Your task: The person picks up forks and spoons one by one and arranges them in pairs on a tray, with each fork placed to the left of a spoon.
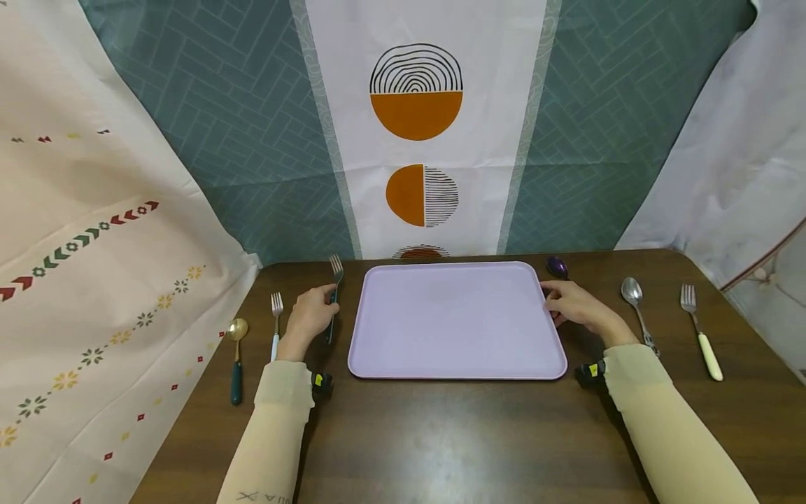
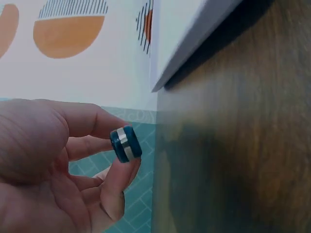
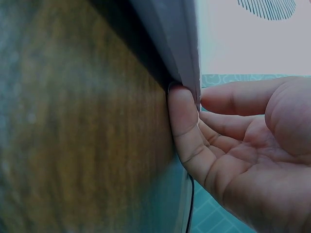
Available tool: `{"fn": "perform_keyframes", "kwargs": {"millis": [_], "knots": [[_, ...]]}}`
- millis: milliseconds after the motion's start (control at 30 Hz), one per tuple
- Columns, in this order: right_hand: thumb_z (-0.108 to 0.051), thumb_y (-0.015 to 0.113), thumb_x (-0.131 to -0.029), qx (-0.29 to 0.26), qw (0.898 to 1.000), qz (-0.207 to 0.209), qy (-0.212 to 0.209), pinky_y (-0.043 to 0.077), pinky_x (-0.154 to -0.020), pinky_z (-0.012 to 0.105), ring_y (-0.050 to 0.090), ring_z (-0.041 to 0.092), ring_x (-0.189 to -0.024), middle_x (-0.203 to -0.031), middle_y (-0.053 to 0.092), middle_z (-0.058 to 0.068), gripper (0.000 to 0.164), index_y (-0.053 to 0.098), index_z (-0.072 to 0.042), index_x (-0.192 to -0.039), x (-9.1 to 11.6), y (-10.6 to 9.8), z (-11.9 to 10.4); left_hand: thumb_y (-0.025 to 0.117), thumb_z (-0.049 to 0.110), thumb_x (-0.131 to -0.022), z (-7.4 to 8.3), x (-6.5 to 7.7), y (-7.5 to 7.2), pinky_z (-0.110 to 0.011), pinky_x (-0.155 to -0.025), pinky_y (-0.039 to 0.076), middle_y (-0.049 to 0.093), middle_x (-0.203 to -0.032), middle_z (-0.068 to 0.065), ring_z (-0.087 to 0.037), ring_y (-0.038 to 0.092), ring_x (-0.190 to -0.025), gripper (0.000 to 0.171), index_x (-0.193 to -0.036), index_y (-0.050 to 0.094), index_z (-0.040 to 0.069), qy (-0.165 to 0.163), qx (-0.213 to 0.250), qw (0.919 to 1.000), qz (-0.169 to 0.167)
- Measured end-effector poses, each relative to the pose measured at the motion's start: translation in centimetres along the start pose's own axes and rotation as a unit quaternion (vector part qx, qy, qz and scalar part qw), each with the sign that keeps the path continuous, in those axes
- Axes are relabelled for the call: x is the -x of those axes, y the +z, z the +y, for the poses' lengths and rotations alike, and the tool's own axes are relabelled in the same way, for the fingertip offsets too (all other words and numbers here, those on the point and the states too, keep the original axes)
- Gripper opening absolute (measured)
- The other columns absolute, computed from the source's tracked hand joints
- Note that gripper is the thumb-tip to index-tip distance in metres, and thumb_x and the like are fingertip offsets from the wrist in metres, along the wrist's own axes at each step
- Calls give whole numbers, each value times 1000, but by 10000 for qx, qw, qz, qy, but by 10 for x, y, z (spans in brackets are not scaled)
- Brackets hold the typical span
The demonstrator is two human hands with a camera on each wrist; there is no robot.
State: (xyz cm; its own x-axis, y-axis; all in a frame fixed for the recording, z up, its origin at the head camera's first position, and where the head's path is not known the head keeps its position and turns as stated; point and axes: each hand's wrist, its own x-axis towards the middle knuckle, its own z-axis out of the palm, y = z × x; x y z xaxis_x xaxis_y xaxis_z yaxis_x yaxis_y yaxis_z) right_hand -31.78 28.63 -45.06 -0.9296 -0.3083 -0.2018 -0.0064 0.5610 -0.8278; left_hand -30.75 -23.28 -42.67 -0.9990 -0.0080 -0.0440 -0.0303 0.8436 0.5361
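My left hand (image 1: pixel 308 315) pinches the dark teal handle of a fork (image 1: pixel 336 269), whose metal tines point away from me. In the left wrist view the silver-banded handle end (image 2: pixel 125 144) sits between thumb and fingers, above the wooden table. A pale lilac tray (image 1: pixel 453 322) lies flat in the middle. At its right side my right hand (image 1: pixel 576 304) pinches the rim; the right wrist view shows one fingertip (image 3: pixel 182 104) tucked under the tray's edge (image 3: pixel 180 43) and another digit against it from above.
On the left of the table (image 1: pixel 434 441) lie a white-handled fork (image 1: pixel 276 325) and a gold spoon with a teal handle (image 1: pixel 237 357). Right of the tray are a purple spoon (image 1: pixel 557 267), a silver spoon (image 1: pixel 634 297) and a yellow-handled fork (image 1: pixel 702 332). Patterned cloths hang behind.
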Motion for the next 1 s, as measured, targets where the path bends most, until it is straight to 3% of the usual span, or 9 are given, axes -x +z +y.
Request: {"fn": "perform_keyframes", "kwargs": {"millis": [267, 567, 1000], "knots": [[3, 49, -98, 46, 10000, 52, -34, 63, -72, 36, 60, 24, -81, -94, 54, 18, 63, 23, 20, -153, 2, -1, -3, 59, 15, -99, 7, -3, 0, -28, -49, 37, 63, -103, -15, -16, 45, -54, 55, -153, 52, 7, 70, -17, 9999, -149], [3, 50, -97, 82, 9999, 66, -35, 63, -73, 39, 61, 26, -82, -96, 55, 20, 64, 24, 20, -153, -1, 2, -6, 60, 13, -96, 18, 0, 4, -29, -51, 42, 65, -97, -14, -17, 53, -57, 54, -149, 56, 5, 187, 36, 9996, -230], [2, 51, -98, 33, 10000, 88, 27, 63, -74, 38, 61, 25, -82, -96, 55, 20, 64, 24, 20, -153, 2, 2, -2, 62, 14, -98, 42, 0, 10, -28, -53, 47, 67, -103, -13, -19, 60, -63, 51, -148, 57, 6, 171, -118, 9989, -426]]}}
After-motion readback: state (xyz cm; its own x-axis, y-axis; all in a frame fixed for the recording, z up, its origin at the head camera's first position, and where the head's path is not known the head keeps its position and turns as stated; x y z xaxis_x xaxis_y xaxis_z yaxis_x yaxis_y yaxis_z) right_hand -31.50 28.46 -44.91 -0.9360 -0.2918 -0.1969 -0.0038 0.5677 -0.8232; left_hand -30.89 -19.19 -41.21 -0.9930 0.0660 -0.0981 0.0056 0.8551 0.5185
